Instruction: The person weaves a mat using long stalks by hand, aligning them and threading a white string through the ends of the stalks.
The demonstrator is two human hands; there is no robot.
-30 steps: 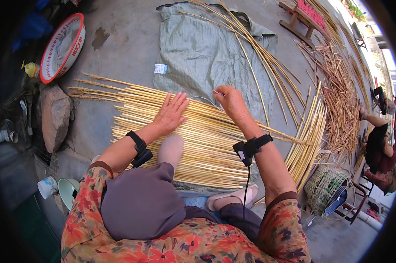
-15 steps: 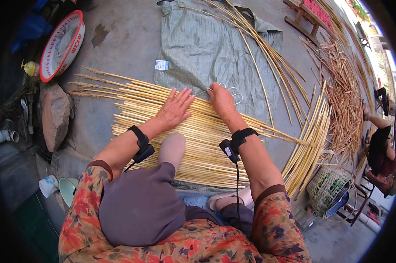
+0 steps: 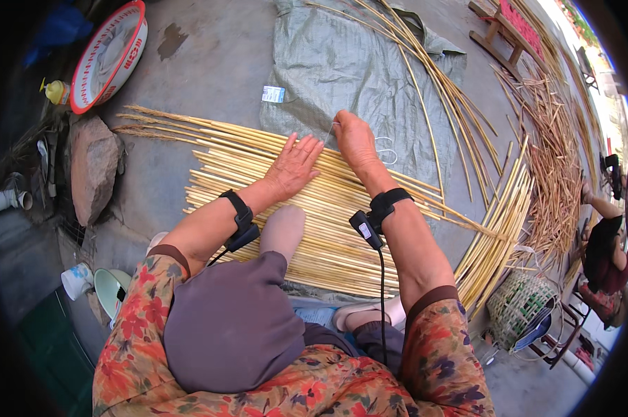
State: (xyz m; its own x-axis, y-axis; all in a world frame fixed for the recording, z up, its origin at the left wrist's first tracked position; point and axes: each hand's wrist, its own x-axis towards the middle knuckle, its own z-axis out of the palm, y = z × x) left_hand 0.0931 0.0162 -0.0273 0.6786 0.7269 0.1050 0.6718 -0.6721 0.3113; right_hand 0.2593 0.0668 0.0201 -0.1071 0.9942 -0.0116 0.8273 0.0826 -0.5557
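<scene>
Straw-coloured stalks (image 3: 223, 170) lie side by side in a flat mat before me, a few feathery ends sticking out at the left. Spread over the far edge of the mat, my left hand (image 3: 293, 167) presses down with its fingers stretched out. My right hand (image 3: 356, 144) is closed in a pinch on a thin white string, just beyond that edge. The string runs taut from the pinch down toward the stalks by my left fingertips, and a loose loop of string (image 3: 388, 156) lies right of my right hand. My foot (image 3: 284, 228) rests on the mat.
A grey-green woven sheet (image 3: 328, 69) lies beyond the mat, with long loose stalks (image 3: 425, 69) across it. More stalks (image 3: 498, 222) are bundled at right, near a woven basket (image 3: 522, 306). Leftward are a rock (image 3: 95, 170) and a red-rimmed basin (image 3: 134, 52). Another person (image 3: 602, 243) sits far right.
My right hand has lifted slightly away from the stalks, pulling the string taut. My left hand stays flat on the mat. The whole view has shifted slightly.
</scene>
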